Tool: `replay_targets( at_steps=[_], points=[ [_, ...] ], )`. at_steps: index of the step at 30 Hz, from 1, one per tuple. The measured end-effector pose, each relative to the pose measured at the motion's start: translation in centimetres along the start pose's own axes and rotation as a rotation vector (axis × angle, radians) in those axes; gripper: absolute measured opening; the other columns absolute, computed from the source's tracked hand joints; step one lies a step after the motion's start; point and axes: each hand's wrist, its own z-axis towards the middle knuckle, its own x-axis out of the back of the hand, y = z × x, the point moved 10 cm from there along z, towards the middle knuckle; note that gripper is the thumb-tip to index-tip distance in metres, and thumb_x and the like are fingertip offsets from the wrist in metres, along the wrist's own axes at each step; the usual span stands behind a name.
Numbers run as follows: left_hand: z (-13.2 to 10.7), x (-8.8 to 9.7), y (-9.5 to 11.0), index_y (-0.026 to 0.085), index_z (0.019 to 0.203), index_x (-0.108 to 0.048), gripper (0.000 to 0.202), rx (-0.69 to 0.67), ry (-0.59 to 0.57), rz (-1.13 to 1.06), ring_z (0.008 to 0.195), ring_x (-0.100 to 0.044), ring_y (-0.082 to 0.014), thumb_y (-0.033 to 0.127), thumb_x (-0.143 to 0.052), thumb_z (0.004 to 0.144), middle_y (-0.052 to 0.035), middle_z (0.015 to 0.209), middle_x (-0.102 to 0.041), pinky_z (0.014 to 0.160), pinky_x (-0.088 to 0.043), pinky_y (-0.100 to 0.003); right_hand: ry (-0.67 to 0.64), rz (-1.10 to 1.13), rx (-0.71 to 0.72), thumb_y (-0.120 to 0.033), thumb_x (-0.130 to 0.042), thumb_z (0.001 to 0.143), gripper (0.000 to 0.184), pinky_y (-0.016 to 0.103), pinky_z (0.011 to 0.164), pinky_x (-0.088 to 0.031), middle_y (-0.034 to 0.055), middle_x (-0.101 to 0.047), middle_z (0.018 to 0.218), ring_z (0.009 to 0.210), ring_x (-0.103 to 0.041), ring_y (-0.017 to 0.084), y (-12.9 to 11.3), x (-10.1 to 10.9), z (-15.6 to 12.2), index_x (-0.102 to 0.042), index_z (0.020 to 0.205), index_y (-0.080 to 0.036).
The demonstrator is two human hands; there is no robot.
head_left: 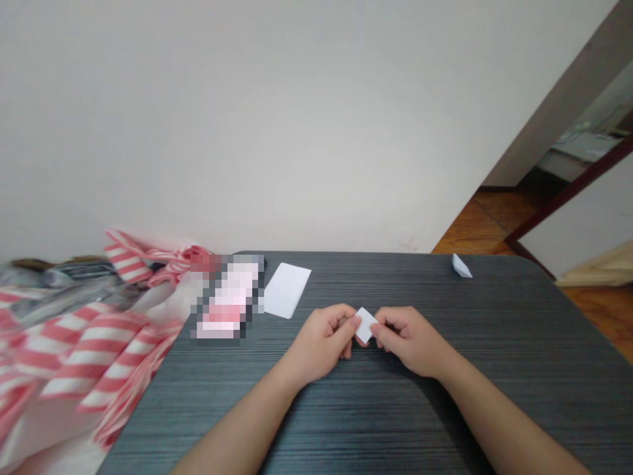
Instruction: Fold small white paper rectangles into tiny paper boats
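Far left, red-and-white striped cloth [89,349] is lying in soft folds beside the dark, streak-grained surface [198,389]. A smooth white paper rectangle [287,290] is lying flat. Left hand [320,343], thumb closed on curled fingers, is pinching one side of a small folded paper diamond [366,325]; right hand [411,340] is pinching the opposite side, paper sitting between them. Beyond, rightward, a peaked white paper shape [462,266] is resting.

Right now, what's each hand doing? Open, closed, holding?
Left hand: closed, holding the small white paper square at its left side.
Right hand: closed, holding that same square at its right side.
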Motion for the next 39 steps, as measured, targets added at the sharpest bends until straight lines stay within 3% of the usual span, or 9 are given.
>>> replay_targets(
  at_steps=[15,23,30,33,36,39],
  points=[
    [0.1,-0.1,-0.5,0.015,0.077,-0.061,0.03,0.008,-0.002,0.005,0.046,-0.049,-0.0101,0.039,-0.052,0.093,0.003,0.051,-0.055,0.047,-0.034,-0.02,-0.062,-0.006,0.022,-0.021,-0.053,0.092,0.028,0.022,0.055,-0.034,-0.0034,-0.054,0.056,0.053,-0.048,0.01,-0.5,-0.5,0.0,-0.06,0.065,-0.016],
    [0.0,0.2,0.2,0.016,0.068,-0.058,0.036,-0.026,0.012,0.117,0.047,-0.049,-0.0098,0.036,-0.047,0.096,0.0031,0.048,-0.053,0.05,-0.037,-0.02,-0.108,-0.009,0.02,-0.019,-0.054,0.091,0.027,0.021,0.053,-0.033,-0.0034,-0.055,0.056,0.053,-0.048,0.01,-0.6,-1.2,-0.1,-0.058,0.064,-0.016],
    [0.2,0.0,-0.9,0.016,0.082,-0.062,0.034,0.022,-0.006,0.009,0.046,-0.049,-0.0105,0.043,-0.046,0.096,0.0032,0.05,-0.056,0.049,-0.036,-0.02,-0.05,0.017,-0.033,-0.021,-0.052,0.093,0.03,0.021,0.053,-0.035,-0.0033,-0.054,0.055,0.052,-0.048,0.01,0.4,-0.6,-0.1,-0.056,0.064,-0.016],
    [0.2,0.0,-1.1,0.015,0.079,-0.062,0.035,0.036,-0.007,0.004,0.046,-0.05,-0.0101,0.042,-0.047,0.096,0.0026,0.05,-0.057,0.049,-0.037,-0.02,-0.048,0.043,-0.03,-0.021,-0.052,0.093,0.029,0.022,0.054,-0.037,-0.0034,-0.054,0.055,0.053,-0.049,0.01,0.7,-0.6,-0.1,-0.057,0.065,-0.017],
    [0.2,0.1,-1.3,0.015,0.076,-0.063,0.036,0.05,0.004,-0.019,0.045,-0.049,-0.0097,0.041,-0.048,0.095,0.0024,0.049,-0.057,0.049,-0.036,-0.02,-0.038,0.1,-0.018,-0.022,-0.054,0.093,0.021,0.022,0.055,-0.038,-0.0029,-0.056,0.061,0.055,-0.05,0.01,0.9,-0.7,-0.2,-0.061,0.073,-0.017],
    [0.2,0.1,-1.5,0.015,0.076,-0.064,0.036,0.064,0.009,-0.067,0.044,-0.05,-0.0099,0.042,-0.049,0.094,0.0024,0.048,-0.057,0.048,-0.037,-0.02,0.009,0.245,-0.024,-0.022,-0.06,0.09,0.005,0.022,0.058,-0.041,-0.0012,-0.06,0.074,0.062,-0.053,0.012,1.5,-0.6,-0.3,-0.059,0.094,-0.018]
  ],
)
